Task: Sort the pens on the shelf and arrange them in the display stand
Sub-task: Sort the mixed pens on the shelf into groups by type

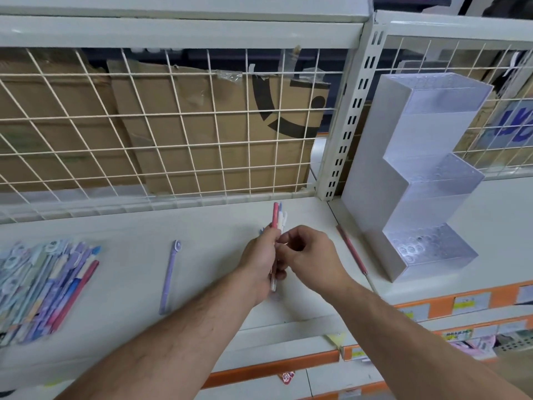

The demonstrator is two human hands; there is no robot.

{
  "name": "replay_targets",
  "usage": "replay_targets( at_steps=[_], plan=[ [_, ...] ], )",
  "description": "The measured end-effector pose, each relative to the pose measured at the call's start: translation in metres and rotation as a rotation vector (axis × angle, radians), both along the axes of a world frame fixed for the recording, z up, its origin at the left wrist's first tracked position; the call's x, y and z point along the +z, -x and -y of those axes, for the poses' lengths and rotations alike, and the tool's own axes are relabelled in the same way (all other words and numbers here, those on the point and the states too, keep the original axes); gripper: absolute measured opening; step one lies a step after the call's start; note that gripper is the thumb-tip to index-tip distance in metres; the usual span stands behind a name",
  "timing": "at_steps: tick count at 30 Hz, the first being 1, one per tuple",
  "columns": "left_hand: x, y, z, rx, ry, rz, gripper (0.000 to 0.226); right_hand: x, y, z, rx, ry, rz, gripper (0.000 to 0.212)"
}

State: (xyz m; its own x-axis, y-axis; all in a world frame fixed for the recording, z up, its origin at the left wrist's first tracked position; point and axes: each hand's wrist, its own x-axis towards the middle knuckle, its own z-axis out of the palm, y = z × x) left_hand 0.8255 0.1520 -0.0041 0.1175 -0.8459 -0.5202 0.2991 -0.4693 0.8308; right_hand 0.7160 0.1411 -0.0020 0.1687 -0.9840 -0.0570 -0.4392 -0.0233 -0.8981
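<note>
Hands [261,264] [313,255] grip pens [277,217] above cream shelf [216,255], wire grid [247,112] behind.

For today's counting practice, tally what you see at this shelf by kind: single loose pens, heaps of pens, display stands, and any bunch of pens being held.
Single loose pens: 2 (purple pen, red pen)
Heaps of pens: 1
Display stands: 1
Held bunch of pens: 1
Total: 5
</note>
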Motion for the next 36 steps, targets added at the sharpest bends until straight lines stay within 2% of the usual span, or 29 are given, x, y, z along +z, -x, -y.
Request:
replay_targets(
  at_steps=[5,10,13,16,18,20,22,24,26,28,31,36],
  plan=[
    [0.004,-0.012,-0.008,-0.071,0.017,-0.042,0.035,0.006,-0.016,-0.007,-0.072,-0.043,-0.006,0.012],
    [0.002,-0.013,-0.011,-0.096,0.073,-0.037,0.056,0.01,-0.02,-0.008,-0.132,-0.119,-0.035,0.005],
    [0.002,-0.008,-0.011,-0.109,0.077,-0.051,0.049,0.013,-0.019,-0.006,-0.164,-0.177,-0.047,0.006],
    [0.002,-0.003,-0.008,-0.05,0.085,-0.053,0.04,0.015,-0.013,-0.004,-0.191,-0.223,0.099,0.008],
    [0.0,-0.001,-0.004,0.002,0.099,0.025,0.029,0.016,-0.003,0.001,-0.254,-0.195,0.144,0.007],
    [-0.002,-0.001,0.0,0.014,0.112,0.082,0.044,0.012,0.013,0.011,-0.305,-0.123,-0.018,0.006],
    [-0.002,0.001,0.002,0.023,0.113,0.092,0.052,0.005,0.032,0.022,-0.286,-0.064,-0.3,0.005],
    [-0.003,0.006,0.004,0.053,0.106,0.068,0.049,-0.006,0.05,0.031,-0.243,-0.052,-0.534,0.009],
    [-0.007,0.01,0.007,0.091,0.089,0.055,0.036,-0.018,0.063,0.038,-0.222,-0.008,-0.706,0.014],
    [-0.01,0.014,0.009,0.103,0.067,0.051,0.024,-0.027,0.071,0.041,-0.204,0.063,-0.792,0.023],
    [-0.01,0.019,0.011,0.114,0.053,0.034,0.017,-0.032,0.077,0.043,-0.172,0.131,-0.829,0.04],
    [-0.01,0.026,0.013,0.122,0.054,0.039,0.017,-0.034,0.083,0.045,-0.129,0.194,-0.894,0.025]
  ],
)
